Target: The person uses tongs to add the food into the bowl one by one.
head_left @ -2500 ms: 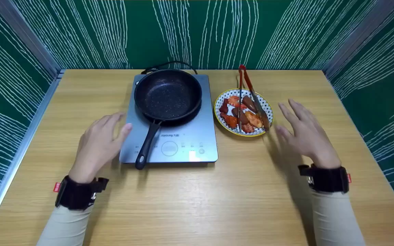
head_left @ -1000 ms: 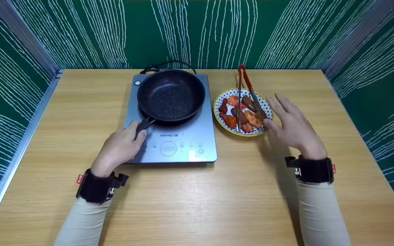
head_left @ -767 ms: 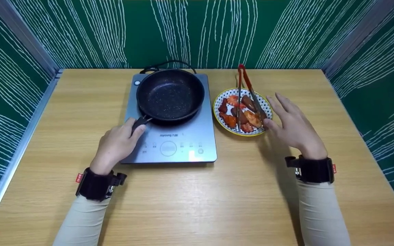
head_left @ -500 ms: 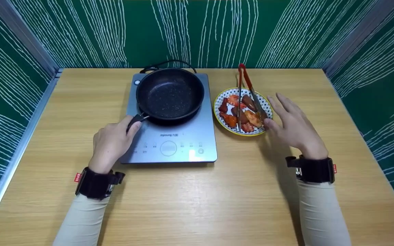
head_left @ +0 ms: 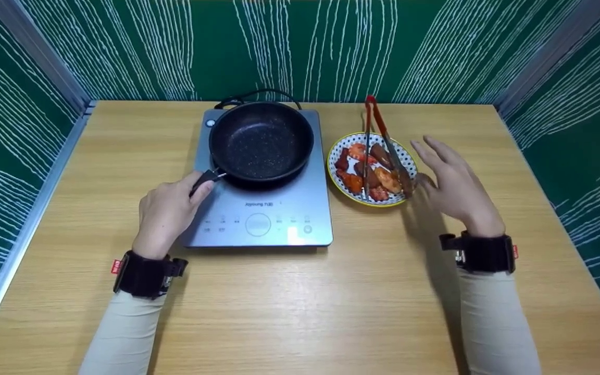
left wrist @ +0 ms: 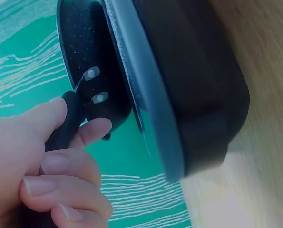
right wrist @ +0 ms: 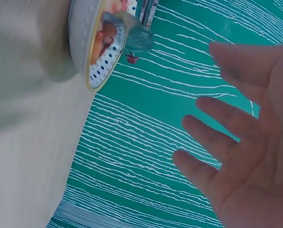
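My left hand [head_left: 167, 213] grips the black handle [head_left: 207, 179] of a speckled black frying pan [head_left: 261, 140]. In the left wrist view the thumb and fingers curl round the handle [left wrist: 67, 123], and two rivets show inside the pan [left wrist: 86, 42]. The pan sits over the back part of a silver induction cooktop [head_left: 300, 208]. My right hand [head_left: 459, 187] hovers at the right of a dotted plate [head_left: 337, 182], its fingers spread and holding nothing. On the plate lie several pieces of browned meat [head_left: 386, 179] and red slices, with red-handled tongs [head_left: 377, 117] resting across them.
A black cable [head_left: 271, 90] loops behind the cooktop. The wooden table [head_left: 300, 302] reaches back to green walls [head_left: 331, 52] with white streaks. Metal posts [head_left: 50, 57] stand at the corners.
My left hand has reached over and taken hold of the pan's handle, which has swung to the left. The right hand has come a little nearer the plate, then drawn slightly back.
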The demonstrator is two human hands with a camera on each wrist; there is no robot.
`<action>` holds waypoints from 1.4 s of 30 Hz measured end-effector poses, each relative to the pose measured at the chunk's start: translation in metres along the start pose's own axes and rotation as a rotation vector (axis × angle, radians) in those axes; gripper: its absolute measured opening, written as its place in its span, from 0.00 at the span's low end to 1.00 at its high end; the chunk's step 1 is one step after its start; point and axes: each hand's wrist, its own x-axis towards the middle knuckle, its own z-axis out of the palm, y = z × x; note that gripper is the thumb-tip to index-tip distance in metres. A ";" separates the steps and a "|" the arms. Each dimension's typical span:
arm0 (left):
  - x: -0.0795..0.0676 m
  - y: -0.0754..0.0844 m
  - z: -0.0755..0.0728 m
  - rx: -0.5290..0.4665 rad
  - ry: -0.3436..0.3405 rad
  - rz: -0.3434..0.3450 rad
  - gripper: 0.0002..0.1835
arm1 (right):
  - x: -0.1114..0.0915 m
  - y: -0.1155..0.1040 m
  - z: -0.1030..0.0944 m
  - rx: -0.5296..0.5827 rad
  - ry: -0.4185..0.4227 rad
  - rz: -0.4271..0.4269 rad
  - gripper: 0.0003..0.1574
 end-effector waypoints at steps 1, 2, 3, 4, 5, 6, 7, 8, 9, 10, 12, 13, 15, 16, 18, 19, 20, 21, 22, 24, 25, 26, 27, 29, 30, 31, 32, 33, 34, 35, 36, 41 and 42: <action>0.000 0.000 -0.001 -0.001 0.000 0.002 0.17 | 0.004 0.001 -0.003 -0.008 -0.004 -0.015 0.47; 0.000 0.001 -0.001 -0.002 0.000 0.005 0.17 | 0.009 0.003 -0.006 -0.019 -0.008 -0.034 0.48; 0.000 0.001 -0.001 -0.003 0.000 0.005 0.17 | 0.015 0.005 -0.009 -0.042 -0.017 -0.054 0.49; 0.000 0.001 -0.002 -0.004 0.000 0.006 0.17 | 0.021 0.006 -0.013 -0.071 -0.024 -0.080 0.49; 0.000 0.001 -0.002 -0.005 0.000 0.005 0.17 | 0.029 0.008 -0.016 -0.106 -0.031 -0.109 0.49; 0.000 0.001 -0.002 -0.006 -0.001 0.004 0.17 | 0.037 0.009 -0.018 -0.146 -0.043 -0.137 0.50; 0.000 0.001 -0.003 -0.006 -0.003 0.002 0.17 | 0.045 0.010 -0.020 -0.187 -0.057 -0.163 0.50; 0.000 0.000 -0.002 -0.006 -0.003 0.000 0.16 | 0.053 0.010 -0.021 -0.227 -0.077 -0.185 0.50; -0.001 0.000 -0.002 -0.008 -0.004 -0.002 0.16 | 0.062 0.011 -0.022 -0.264 -0.102 -0.203 0.51; -0.001 0.000 -0.001 -0.009 -0.004 -0.003 0.16 | 0.070 0.011 -0.022 -0.292 -0.127 -0.218 0.51; -0.001 -0.001 0.000 -0.008 -0.001 0.002 0.16 | 0.084 0.012 -0.021 -0.346 -0.186 -0.233 0.52; -0.001 -0.001 0.001 -0.005 0.004 0.006 0.16 | 0.090 0.013 -0.020 -0.371 -0.209 -0.240 0.53; -0.002 -0.002 0.003 -0.003 0.015 0.014 0.16 | 0.101 0.015 -0.016 -0.425 -0.239 -0.262 0.53; -0.002 -0.002 0.004 -0.003 0.019 0.016 0.16 | 0.106 0.016 -0.014 -0.454 -0.248 -0.279 0.53; -0.003 -0.002 0.005 -0.001 0.023 0.022 0.16 | 0.113 0.018 -0.008 -0.522 -0.253 -0.318 0.52; -0.003 -0.002 0.005 -0.004 0.023 0.021 0.16 | 0.116 0.019 -0.006 -0.552 -0.253 -0.342 0.52; -0.003 -0.002 0.006 -0.006 0.020 0.019 0.16 | 0.118 0.020 -0.003 -0.581 -0.246 -0.373 0.51; -0.003 -0.002 0.005 -0.008 0.016 0.019 0.16 | 0.120 0.021 -0.001 -0.610 -0.237 -0.403 0.51; -0.003 -0.002 0.005 -0.009 0.013 0.018 0.16 | 0.122 0.021 0.001 -0.639 -0.229 -0.428 0.50; -0.002 -0.002 0.003 -0.006 0.012 0.020 0.17 | 0.125 0.021 0.005 -0.697 -0.209 -0.471 0.50; -0.001 -0.002 0.003 -0.007 0.012 0.020 0.17 | 0.127 0.020 0.007 -0.723 -0.201 -0.489 0.51; -0.001 -0.002 0.002 -0.008 0.011 0.019 0.17 | 0.129 0.020 0.010 -0.749 -0.196 -0.503 0.52; -0.001 -0.003 0.002 -0.007 0.012 0.018 0.17 | 0.131 0.019 0.012 -0.773 -0.198 -0.507 0.54; -0.002 -0.003 0.002 -0.008 0.011 0.015 0.16 | 0.134 0.018 0.016 -0.805 -0.200 -0.521 0.57; -0.002 -0.003 0.002 -0.009 0.009 0.011 0.16 | 0.135 0.018 0.018 -0.814 -0.201 -0.528 0.58; -0.003 -0.004 0.002 -0.009 0.008 0.008 0.16 | 0.137 0.018 0.019 -0.819 -0.201 -0.535 0.58; -0.003 -0.004 0.002 -0.009 0.006 0.006 0.16 | 0.138 0.018 0.021 -0.820 -0.201 -0.538 0.58; -0.003 -0.004 0.002 -0.008 0.006 0.006 0.16 | 0.139 0.017 0.022 -0.818 -0.199 -0.541 0.57; -0.003 -0.004 0.002 -0.009 0.006 0.008 0.16 | 0.139 0.018 0.023 -0.815 -0.198 -0.543 0.56; -0.003 -0.004 0.002 -0.009 0.007 0.009 0.16 | 0.140 0.018 0.024 -0.814 -0.199 -0.542 0.55; -0.003 -0.004 0.002 -0.010 0.009 0.013 0.16 | 0.140 0.018 0.024 -0.811 -0.201 -0.538 0.55; -0.001 -0.002 0.002 -0.006 0.026 0.025 0.16 | 0.141 0.021 0.024 -0.814 -0.212 -0.517 0.57; 0.000 -0.001 0.003 -0.003 0.030 0.028 0.16 | 0.141 0.021 0.025 -0.813 -0.208 -0.516 0.56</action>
